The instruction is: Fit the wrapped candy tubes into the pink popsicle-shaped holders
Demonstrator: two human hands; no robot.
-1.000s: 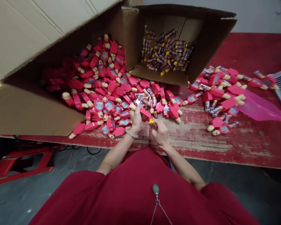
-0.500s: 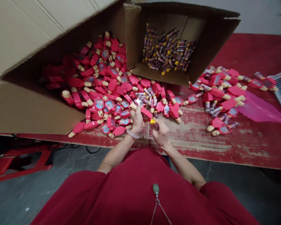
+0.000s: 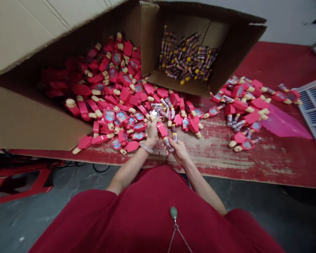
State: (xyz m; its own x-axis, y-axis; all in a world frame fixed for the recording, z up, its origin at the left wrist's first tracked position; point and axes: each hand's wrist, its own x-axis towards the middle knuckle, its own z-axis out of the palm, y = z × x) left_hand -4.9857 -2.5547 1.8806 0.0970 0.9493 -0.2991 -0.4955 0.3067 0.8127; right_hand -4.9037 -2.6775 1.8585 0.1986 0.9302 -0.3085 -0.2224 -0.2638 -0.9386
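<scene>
Swung downward now, red plastic toy [image 3: 162, 129], left hand [image 3: 152, 135] fingers gripping its top, candy tube [image 3: 168, 144] resting on right hand [image 3: 180, 153] fingers

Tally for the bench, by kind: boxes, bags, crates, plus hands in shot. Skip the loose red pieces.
Large cardboard box: 1
Small cardboard box: 1
Pink plastic bag: 1
White slotted plastic crate: 1
Hands, left and right: 2
Total: 6
</scene>
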